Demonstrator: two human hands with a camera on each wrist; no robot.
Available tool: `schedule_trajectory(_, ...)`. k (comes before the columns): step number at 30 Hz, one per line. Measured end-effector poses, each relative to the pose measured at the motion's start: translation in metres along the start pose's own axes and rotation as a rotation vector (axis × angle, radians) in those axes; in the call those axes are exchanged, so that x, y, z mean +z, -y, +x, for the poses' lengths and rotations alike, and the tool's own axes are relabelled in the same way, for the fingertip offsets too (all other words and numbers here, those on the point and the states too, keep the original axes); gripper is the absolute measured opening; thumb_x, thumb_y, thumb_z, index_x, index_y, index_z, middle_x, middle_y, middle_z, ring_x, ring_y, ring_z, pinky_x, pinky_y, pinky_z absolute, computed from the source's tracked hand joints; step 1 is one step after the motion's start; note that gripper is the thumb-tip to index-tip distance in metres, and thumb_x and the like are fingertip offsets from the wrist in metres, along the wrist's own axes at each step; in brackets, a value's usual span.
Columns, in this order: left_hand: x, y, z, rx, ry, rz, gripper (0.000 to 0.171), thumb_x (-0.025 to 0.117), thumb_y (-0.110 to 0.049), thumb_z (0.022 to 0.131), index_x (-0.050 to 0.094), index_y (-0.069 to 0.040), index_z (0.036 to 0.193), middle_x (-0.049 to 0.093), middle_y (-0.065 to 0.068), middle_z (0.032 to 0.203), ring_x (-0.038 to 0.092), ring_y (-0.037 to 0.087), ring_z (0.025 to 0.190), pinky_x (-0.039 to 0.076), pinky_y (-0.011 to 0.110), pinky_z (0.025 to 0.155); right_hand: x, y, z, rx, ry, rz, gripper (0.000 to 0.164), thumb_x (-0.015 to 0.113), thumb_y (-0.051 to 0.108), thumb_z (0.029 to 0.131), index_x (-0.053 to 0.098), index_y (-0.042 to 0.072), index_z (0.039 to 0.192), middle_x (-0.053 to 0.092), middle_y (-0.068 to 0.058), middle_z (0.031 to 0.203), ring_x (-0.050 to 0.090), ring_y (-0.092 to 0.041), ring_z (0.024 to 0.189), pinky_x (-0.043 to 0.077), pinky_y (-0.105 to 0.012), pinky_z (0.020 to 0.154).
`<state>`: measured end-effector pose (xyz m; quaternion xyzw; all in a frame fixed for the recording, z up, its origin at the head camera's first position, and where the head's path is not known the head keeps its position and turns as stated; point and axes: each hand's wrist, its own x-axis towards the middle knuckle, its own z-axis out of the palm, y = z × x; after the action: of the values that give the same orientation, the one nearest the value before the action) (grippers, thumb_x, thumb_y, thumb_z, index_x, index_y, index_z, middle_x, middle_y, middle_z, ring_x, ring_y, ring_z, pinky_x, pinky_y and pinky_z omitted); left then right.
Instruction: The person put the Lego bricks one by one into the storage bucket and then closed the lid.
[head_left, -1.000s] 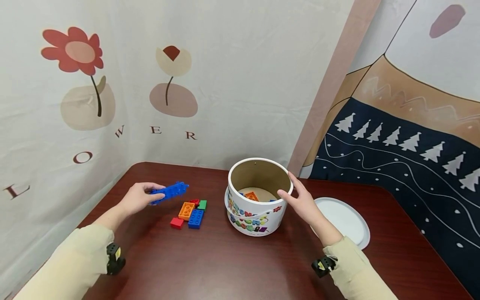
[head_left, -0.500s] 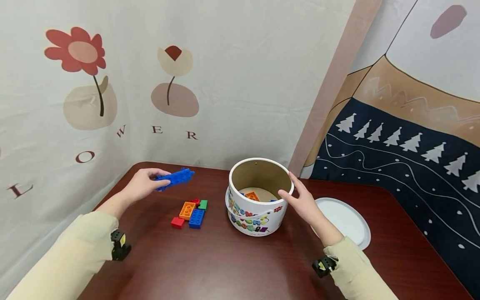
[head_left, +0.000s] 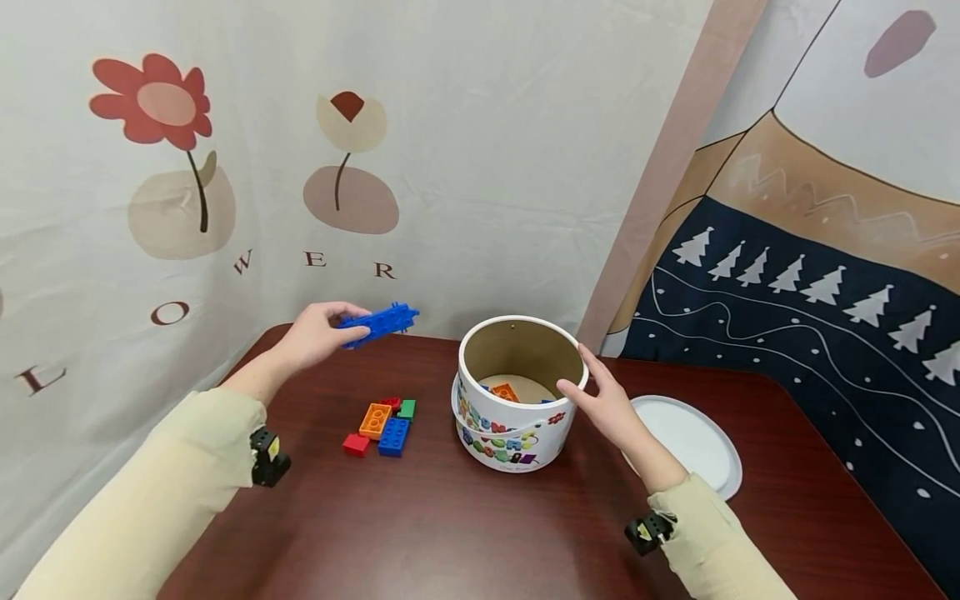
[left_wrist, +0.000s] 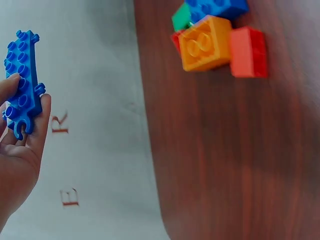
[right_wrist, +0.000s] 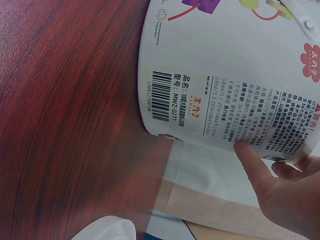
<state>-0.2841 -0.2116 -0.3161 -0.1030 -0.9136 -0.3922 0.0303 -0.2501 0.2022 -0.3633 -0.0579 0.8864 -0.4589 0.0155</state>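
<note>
My left hand (head_left: 313, 336) pinches a long blue building-block vehicle base (head_left: 392, 320) between thumb and fingers, raised above the far left of the table. In the left wrist view the base (left_wrist: 24, 70) shows rows of studs, side knobs and a hook at one end. My right hand (head_left: 609, 408) rests against the right side of a white round bucket (head_left: 551, 437), fingers spread at its rim. From the right wrist view, the thumb (right_wrist: 255, 162) touches the labelled outer wall and the other fingers are partly hidden. Inside the lidless bucket lie several blocks, one an orange block (head_left: 506, 392).
Left of the bucket, an orange block (head_left: 375, 421), a blue block (head_left: 393, 438), a green block (head_left: 407, 409) and two red blocks, including a nearer red block (head_left: 356, 445), lie grouped. A white lid (head_left: 690, 442) lies behind my right forearm. Fabric hangs behind the table.
My left hand has lifted the blue vehicle base and carried it up, away and to the right. The right hand and the bucket stay where they were.
</note>
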Motion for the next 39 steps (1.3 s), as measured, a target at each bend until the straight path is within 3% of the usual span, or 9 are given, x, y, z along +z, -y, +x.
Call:
schedule_trajectory(9, 0.006, -0.032, 0.015, 0.039, -0.001, -0.027, 0.038, 0.059, -0.027, 0.092, 0.058, -0.006, 0.123, 0.059, 0.021, 0.123, 0.057, 0.032, 0.107, 0.048, 0.046, 0.093, 0.000, -0.001, 0.001, -0.005, -0.001, 0.003, 0.079, 0.058, 0.042, 0.089, 0.015, 0.020, 0.151, 0.019, -0.012, 0.156, 0.025, -0.035, 0.140, 0.028, -0.058, 0.107)
schedule_trajectory(21, 0.023, -0.059, 0.031, 0.089, 0.035, -0.060, 0.033, 0.060, -0.023, 0.091, 0.059, -0.007, 0.121, 0.059, 0.018, 0.121, 0.057, 0.029, 0.103, 0.050, 0.043, 0.090, 0.000, -0.002, 0.001, -0.011, 0.001, 0.012, 0.079, 0.059, 0.042, 0.089, 0.015, 0.020, 0.151, 0.020, -0.012, 0.156, 0.026, -0.036, 0.139, 0.029, -0.059, 0.106)
schedule_trajectory(30, 0.044, -0.084, 0.039, 0.140, 0.081, -0.102, 0.031, 0.061, -0.020, 0.090, 0.060, -0.007, 0.119, 0.059, 0.015, 0.123, 0.053, 0.033, 0.115, 0.045, 0.047, 0.098, 0.000, -0.002, 0.001, -0.005, 0.004, 0.008, 0.079, 0.058, 0.042, 0.089, 0.015, 0.021, 0.151, 0.018, -0.011, 0.156, 0.024, -0.036, 0.140, 0.028, -0.060, 0.107)
schedule_trajectory(39, 0.069, -0.102, 0.047, 0.171, 0.125, -0.110, 0.031, 0.062, -0.022, 0.090, 0.061, -0.009, 0.118, 0.061, 0.012, 0.120, 0.056, 0.027, 0.111, 0.050, 0.040, 0.093, -0.001, -0.001, 0.001, 0.009, 0.007, 0.012, 0.078, 0.057, 0.041, 0.090, 0.014, 0.021, 0.151, 0.019, -0.012, 0.156, 0.026, -0.037, 0.139, 0.031, -0.059, 0.105)
